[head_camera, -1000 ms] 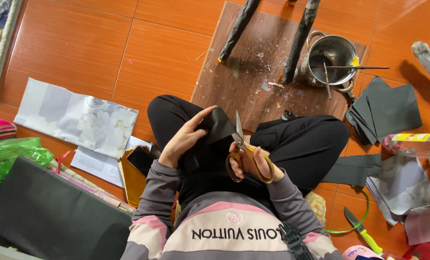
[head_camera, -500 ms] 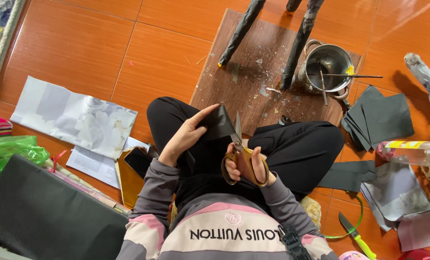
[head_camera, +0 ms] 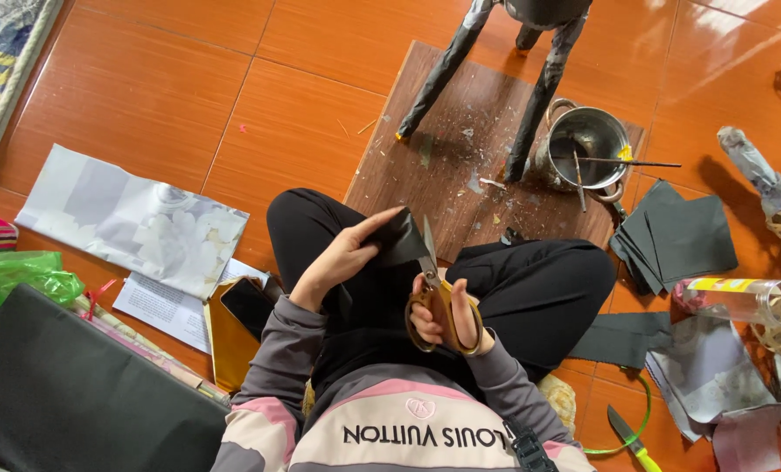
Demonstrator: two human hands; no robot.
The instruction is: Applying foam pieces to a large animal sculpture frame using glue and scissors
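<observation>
- The left hand is pinching a dark sheet of black paper-like material above the person's lap — the thumb is lying along its upper edge and the other fingers are curling underneath it.
- The right hand is gripping a pair of scissors with golden-brown handles; the fingers are threading through the handle loops and closing around them.
- The scissors' blades are pointing upward, away from the body, and meeting the right edge of the black sheet; how far the blades are parted I cannot tell.
- The person is sitting cross-legged in black trousers on an orange tiled floor, wearing a grey, pink and cream top.
- Just beyond the knees, a brown wooden board is lying flat — scattered with small scraps.
- A shiny metal pot with thin sticks resting across it is standing at the board's right corner.
- A stack of dark grey square sheets is lying to the right of the pot, on the floor.
- A pale printed sheet of paper is spreading out to the left, well apart from the hands.
</observation>
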